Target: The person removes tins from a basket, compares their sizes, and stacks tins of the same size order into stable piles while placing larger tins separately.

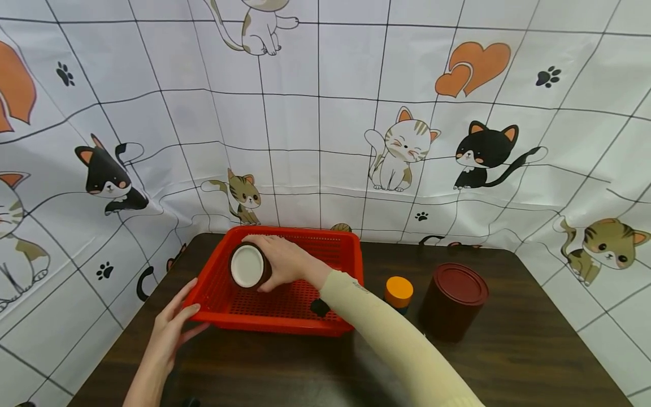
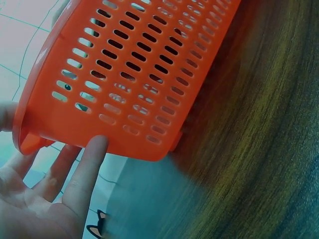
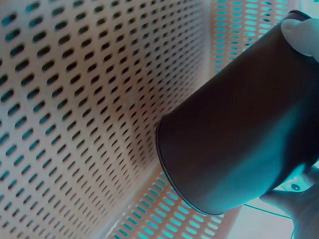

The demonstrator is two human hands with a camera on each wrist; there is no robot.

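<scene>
A red perforated plastic basket (image 1: 285,324) stands on the dark wooden table. My left hand (image 1: 170,328) grips its near left corner, thumb on the rim; the left wrist view shows fingers (image 2: 89,169) against the outside of the basket wall (image 2: 65,119). Inside the basket's left part, my right hand (image 1: 287,261) holds a dark brown cylindrical can (image 1: 247,265) with a pale round top. The right wrist view shows the can (image 3: 234,119) tilted in that view, its lower rim close to the perforated basket floor (image 3: 75,99).
Right of the basket stand a jar with an orange lid (image 1: 398,291), partly behind the right sleeve (image 1: 386,328), and a large dark red lidded canister (image 1: 454,302). A black patch (image 1: 319,307) shows in the basket's near right part. A cat-printed sheet (image 1: 325,124) hangs behind the table.
</scene>
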